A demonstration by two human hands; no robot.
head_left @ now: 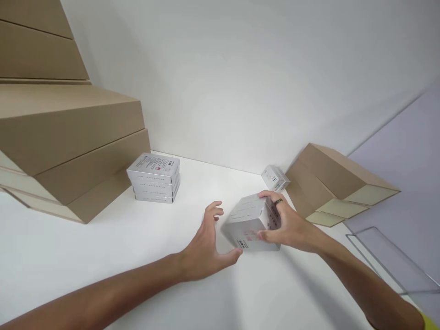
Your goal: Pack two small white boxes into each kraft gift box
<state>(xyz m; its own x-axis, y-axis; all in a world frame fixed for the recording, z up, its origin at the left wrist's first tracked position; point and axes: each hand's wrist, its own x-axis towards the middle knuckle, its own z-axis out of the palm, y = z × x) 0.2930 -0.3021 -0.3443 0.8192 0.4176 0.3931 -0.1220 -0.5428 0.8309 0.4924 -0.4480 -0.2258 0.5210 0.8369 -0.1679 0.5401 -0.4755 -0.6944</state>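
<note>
Now pinching the silver box bundle [247, 211] between thumb and fingers of the right hand [292, 227], likely to keep it together; hard to tell if clear of the white table [202, 183]. Holding the left hand [204, 253] just beside, with fingers spread, perhaps to suit its width.

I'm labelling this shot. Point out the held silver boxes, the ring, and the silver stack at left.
Held silver boxes [248, 211], head view: on their upper side.
Ring [278, 201], head view: on its dark band.
Silver stack [153, 178], head view: on its front side.
</note>
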